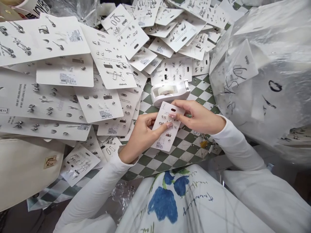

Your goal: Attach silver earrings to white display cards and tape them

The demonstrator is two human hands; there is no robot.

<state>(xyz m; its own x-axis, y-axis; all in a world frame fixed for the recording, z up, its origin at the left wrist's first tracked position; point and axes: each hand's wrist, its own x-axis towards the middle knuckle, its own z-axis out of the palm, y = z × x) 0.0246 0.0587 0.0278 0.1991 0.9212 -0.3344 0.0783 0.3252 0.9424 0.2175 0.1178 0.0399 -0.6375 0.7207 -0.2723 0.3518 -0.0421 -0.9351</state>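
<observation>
Between my two hands is a white earring card point(165, 139) with small metal earrings in rows, a dark hang hole at its top and a barcode label low on it. My left hand point(145, 132) grips its left edge, thumb lying across the front and fingers behind. From the upper right, my right hand point(194, 115) pinches the card, its thumb on the front near the earrings. The fingertips behind the card are hidden. Just beyond the card's top edge stands a white tape dispenser point(171, 92) with a roll of clear tape.
Heaps of earring cards point(116, 61) cover the left and back of the checkered tablecloth point(191, 147). At right bulges a large clear plastic bag point(257, 74) with black handwriting. Loose metal bits point(213, 146) lie below my right wrist. A cream bag point(26, 168) with a clasp sits at left.
</observation>
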